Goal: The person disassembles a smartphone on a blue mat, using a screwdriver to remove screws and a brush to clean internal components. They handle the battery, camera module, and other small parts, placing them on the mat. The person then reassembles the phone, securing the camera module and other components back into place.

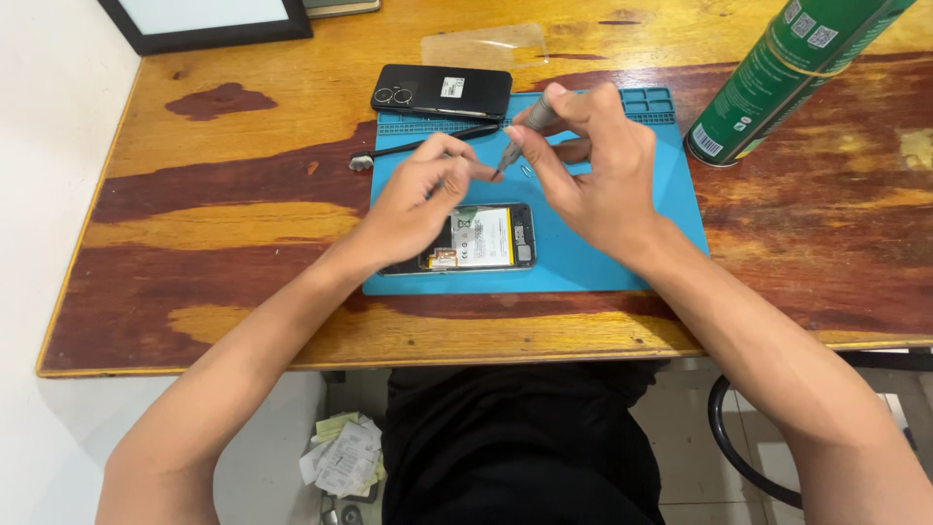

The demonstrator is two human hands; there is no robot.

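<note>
The opened phone (481, 238) lay face down near the front edge of the blue mat (641, 219), its back off and its battery and yellow-edged insides showing. Above its upper end the right hand (593, 170) held a small grey screwdriver (525, 131), thumb and fingers closed around the handle, the tip slanting down toward the left hand. The left hand (418, 199) hovered over the phone's left part and hid it; its thumb and forefinger were pinched together right at the driver's tip. Whether a screw sat between them could not be told, being too small to see. A few tiny pale specks, likely screws, lay on the mat just beside the tip.

The step looked like screw handling in the middle of a teardown: a screw being taken off or set on the tip. The next move would call for steady fingers and a light touch, keeping the small part over the mat.

Behind the hands a black brush (428, 144) lay across the mat's upper left corner, and the black back cover (442, 91) lay just beyond it, partly on the wooden table (224, 224). A clear plastic sheet (484, 45) lay farther back. A green spray can (792, 73) stood to the right, off the mat, and a dark picture frame (204, 21) sat at the far left corner.
</note>
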